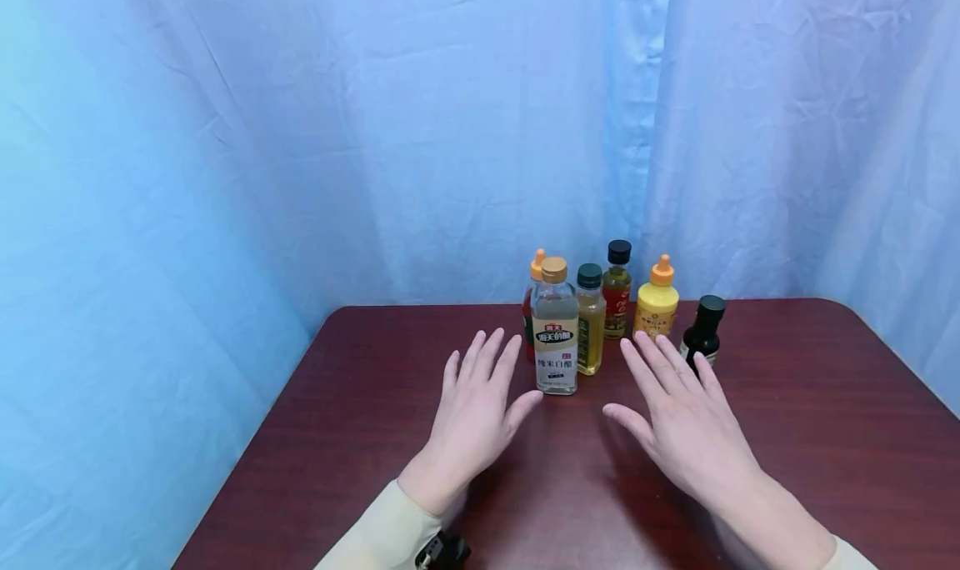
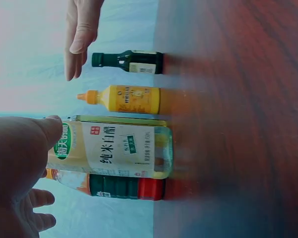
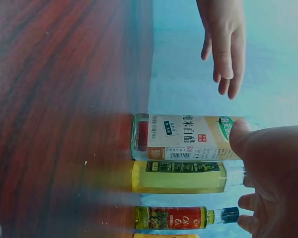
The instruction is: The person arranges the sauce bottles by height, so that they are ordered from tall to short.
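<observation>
My left hand [image 1: 474, 412] is stretched out with fingers spread, just left of a clear white vinegar bottle [image 1: 556, 337] with a gold cap. On the other side my right hand [image 1: 686, 424] is held palm down with straight fingers, in front of a yellow squeeze bottle [image 1: 657, 303] and a dark sauce bottle [image 1: 703, 328]. Neither hand holds anything. Behind the vinegar stands a red squeeze bottle [image 2: 151, 187] with an orange tip, partly hidden. Beside it are a green-capped oil bottle [image 1: 591, 324] and a small olive oil bottle [image 3: 174, 218] with a black cap.
All the bottles stand upright, grouped toward the back of a dark reddish wooden table [image 1: 337, 437]. A pale blue curtain [image 1: 450, 137] hangs behind it and along the sides. A black strap device [image 1: 442, 549] sits at the left wrist.
</observation>
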Action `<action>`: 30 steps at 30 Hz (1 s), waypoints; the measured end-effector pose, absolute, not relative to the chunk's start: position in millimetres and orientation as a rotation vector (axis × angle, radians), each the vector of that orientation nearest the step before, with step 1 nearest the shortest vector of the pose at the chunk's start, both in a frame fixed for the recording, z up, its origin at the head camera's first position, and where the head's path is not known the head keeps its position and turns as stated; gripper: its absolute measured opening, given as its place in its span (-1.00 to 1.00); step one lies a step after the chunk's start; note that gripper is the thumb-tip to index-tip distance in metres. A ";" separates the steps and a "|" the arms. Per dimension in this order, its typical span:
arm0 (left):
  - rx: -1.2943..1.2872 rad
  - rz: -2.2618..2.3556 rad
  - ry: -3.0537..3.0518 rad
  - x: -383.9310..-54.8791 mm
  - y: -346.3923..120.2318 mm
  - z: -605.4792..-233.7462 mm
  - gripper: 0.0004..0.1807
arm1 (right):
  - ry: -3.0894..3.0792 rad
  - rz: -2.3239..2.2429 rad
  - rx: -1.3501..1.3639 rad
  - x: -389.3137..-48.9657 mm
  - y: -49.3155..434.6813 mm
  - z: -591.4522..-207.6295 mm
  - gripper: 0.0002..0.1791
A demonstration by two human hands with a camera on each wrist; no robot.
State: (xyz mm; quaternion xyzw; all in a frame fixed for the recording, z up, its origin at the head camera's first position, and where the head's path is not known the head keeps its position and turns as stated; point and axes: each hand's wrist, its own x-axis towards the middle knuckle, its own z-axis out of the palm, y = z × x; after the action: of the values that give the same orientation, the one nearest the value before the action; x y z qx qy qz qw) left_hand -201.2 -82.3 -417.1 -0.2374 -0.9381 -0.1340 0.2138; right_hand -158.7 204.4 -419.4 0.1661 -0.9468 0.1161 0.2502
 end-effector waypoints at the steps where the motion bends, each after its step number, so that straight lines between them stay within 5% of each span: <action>1: -0.656 -0.390 -2.603 -201.8 -81.8 -415.6 -0.12 | -2.573 0.326 0.453 -159.7 204.1 -419.3 0.00; 30: -0.633 -0.653 -2.571 -221.9 -56.7 -383.5 -0.15 | -2.496 0.532 0.396 -191.7 198.3 -404.4 -0.03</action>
State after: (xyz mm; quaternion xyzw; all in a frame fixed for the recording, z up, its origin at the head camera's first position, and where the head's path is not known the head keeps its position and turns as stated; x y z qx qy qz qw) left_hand -221.9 -56.7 -383.5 -0.2270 -0.9225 -0.2345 0.2059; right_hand -191.7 198.3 -404.4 0.1474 -0.9289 0.1981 0.2761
